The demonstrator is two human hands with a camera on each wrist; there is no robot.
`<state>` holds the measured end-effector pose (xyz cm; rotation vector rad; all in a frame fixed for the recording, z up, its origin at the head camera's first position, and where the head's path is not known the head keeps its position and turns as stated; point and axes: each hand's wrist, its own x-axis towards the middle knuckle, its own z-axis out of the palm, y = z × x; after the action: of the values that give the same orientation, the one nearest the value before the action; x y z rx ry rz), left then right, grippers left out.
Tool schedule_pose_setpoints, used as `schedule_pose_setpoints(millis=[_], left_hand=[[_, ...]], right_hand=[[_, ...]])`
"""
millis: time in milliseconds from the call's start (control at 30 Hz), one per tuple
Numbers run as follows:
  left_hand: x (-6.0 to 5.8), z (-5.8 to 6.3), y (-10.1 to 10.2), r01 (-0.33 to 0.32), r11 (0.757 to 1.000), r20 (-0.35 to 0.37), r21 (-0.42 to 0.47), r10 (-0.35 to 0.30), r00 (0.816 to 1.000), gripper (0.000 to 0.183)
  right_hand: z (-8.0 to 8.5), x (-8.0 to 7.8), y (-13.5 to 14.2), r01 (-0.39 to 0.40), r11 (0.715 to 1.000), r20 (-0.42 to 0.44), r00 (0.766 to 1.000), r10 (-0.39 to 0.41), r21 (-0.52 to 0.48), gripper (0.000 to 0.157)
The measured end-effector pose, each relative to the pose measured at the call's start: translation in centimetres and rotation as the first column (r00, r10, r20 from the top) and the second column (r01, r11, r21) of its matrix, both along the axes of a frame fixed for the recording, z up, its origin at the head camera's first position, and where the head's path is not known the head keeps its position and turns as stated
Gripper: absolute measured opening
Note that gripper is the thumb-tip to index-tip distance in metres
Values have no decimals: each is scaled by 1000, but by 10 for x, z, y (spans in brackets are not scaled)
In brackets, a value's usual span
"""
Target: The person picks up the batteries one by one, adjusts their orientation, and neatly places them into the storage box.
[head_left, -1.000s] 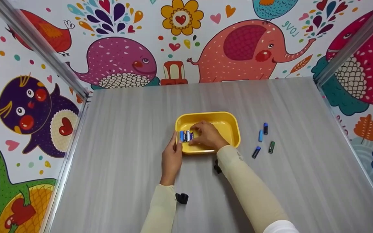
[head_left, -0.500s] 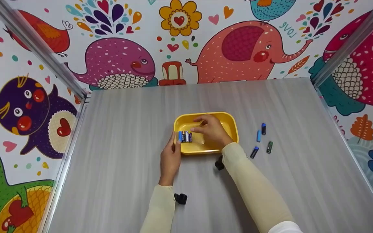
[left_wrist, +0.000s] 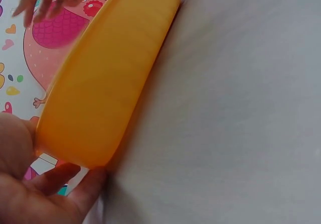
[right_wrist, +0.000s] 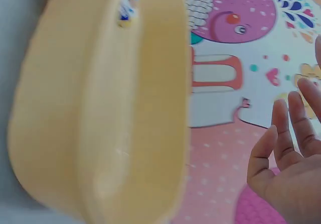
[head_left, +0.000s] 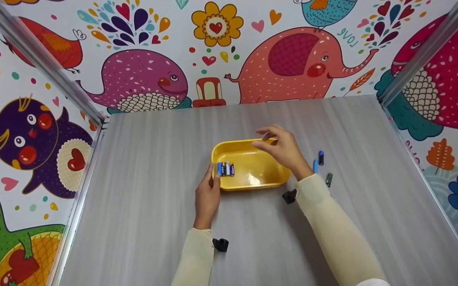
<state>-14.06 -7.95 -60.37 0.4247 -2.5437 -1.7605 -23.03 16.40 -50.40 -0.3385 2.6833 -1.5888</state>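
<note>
A yellow plastic tray (head_left: 249, 169) sits on the table. Lined up side by side against its left end are several small batteries (head_left: 226, 169), blue, dark and white. My left hand (head_left: 208, 198) holds the tray by that left end, with the thumb at the rim and fingertips on the outer wall in the left wrist view. Over the tray's far right part hovers my right hand (head_left: 286, 149), fingers spread and bent loosely, nothing in them. Right of the tray lie loose batteries: a dark blue-topped one (head_left: 321, 157), a light blue one (head_left: 315, 166) and a green one (head_left: 328, 179).
The grey wood-grain table (head_left: 153, 167) reaches to walls with cartoon animals on the far, left and right sides. Metal corner posts (head_left: 424, 55) stand at the back corners. The right sleeve (head_left: 332, 222) passes near the loose batteries.
My right hand has left the row of batteries, rising and moving right toward the tray's far right edge. One loose battery is now hidden behind the right arm. My left hand stays on the tray.
</note>
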Motion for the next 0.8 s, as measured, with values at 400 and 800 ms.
schedule_pose_setpoints(millis=[400,800], left_hand=[[1,0,-1,-4,1000,22,2,4,1000,53],[2,1,0,1,1000,22,5,-1,1000,55]], right_hand=[[18,7,74,16,980,-134,991,11,197,55],[-18,13,147,97,960,-77,994,-80,262,63]])
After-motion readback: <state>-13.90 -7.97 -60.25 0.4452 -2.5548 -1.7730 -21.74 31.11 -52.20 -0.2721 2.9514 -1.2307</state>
